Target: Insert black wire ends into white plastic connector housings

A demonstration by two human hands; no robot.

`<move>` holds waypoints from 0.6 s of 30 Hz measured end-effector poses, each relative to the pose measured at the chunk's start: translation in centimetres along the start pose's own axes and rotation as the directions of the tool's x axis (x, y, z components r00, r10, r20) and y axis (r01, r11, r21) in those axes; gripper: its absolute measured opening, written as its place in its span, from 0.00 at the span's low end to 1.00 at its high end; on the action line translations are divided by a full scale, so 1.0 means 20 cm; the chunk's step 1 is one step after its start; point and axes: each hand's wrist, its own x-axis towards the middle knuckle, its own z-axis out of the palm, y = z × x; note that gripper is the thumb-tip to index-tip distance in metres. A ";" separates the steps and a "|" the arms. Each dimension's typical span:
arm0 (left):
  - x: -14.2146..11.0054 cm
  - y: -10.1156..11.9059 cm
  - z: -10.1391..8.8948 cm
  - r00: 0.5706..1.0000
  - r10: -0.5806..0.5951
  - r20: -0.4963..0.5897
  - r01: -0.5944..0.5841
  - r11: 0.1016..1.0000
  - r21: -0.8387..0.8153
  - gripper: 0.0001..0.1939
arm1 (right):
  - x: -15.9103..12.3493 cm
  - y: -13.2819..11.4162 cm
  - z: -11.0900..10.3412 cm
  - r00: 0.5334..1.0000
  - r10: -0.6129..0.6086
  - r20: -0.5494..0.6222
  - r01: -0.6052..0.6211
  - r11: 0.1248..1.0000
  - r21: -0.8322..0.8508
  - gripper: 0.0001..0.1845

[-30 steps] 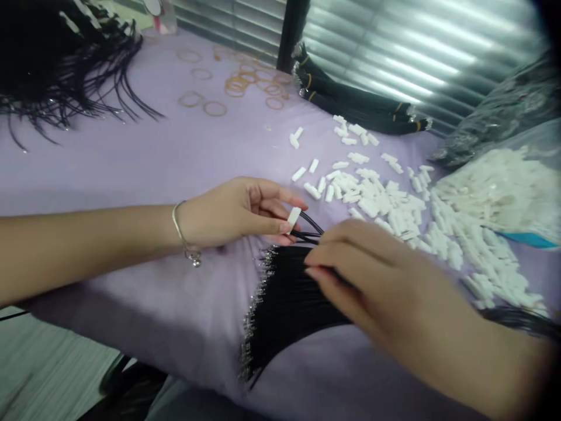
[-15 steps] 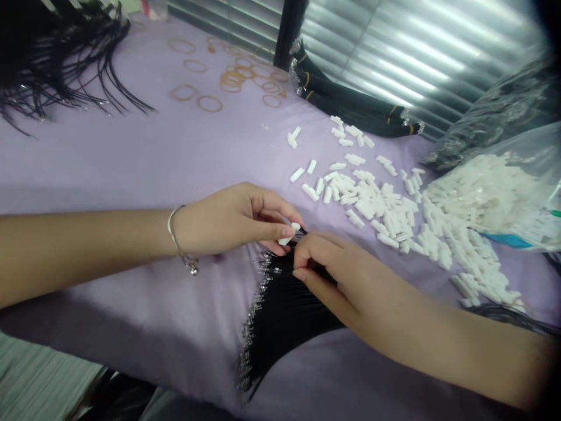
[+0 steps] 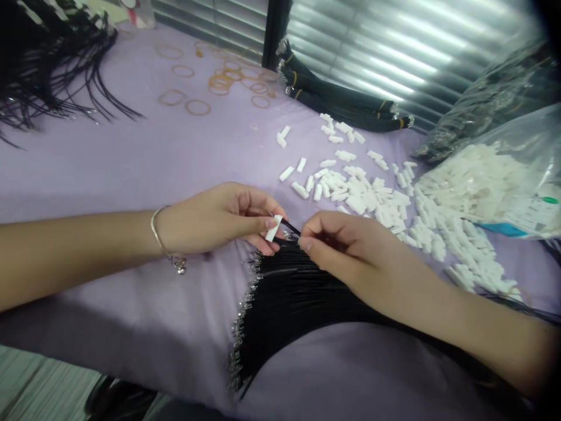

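Between the thumb and fingers of my left hand is a small white plastic connector housing, tilted upright. My right hand pinches a thin black wire, whose far end runs to the housing; whether it sits inside the housing I cannot tell. Below both hands a fanned bundle of black wires lies on the purple cloth, its silvery metal terminals along the left edge. My right forearm covers part of this bundle.
Loose white housings are heaped to the right, beside a clear plastic bag of more. Rubber bands lie scattered toward the back. Banded black wires rest by the window blinds. More black wires hang at the upper left.
My right hand has drawn a little away from my left, baring the black wire between them. The white housing has turned in my left fingers. The whole view has shifted slightly.
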 end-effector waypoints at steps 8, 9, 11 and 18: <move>-0.02 0.02 0.03 0.995 -0.097 -0.010 0.096 0.990 -0.106 0.08 | 0.04 0.04 0.01 0.996 -0.019 -0.087 0.007 0.991 -0.136 0.10; -0.02 0.02 0.03 0.994 -0.110 -0.009 0.108 0.987 -0.115 0.08 | 0.04 0.05 0.01 0.996 -0.027 -0.085 0.016 0.991 -0.132 0.11; -0.02 0.02 0.03 0.992 -0.125 -0.008 0.123 0.985 -0.123 0.08 | 0.05 0.05 0.01 0.996 -0.036 -0.088 0.026 0.993 -0.113 0.11; -0.01 0.02 0.02 0.991 -0.129 -0.016 0.127 0.986 -0.104 0.05 | 0.05 0.06 0.03 0.992 -0.034 -0.123 0.024 0.996 -0.083 0.10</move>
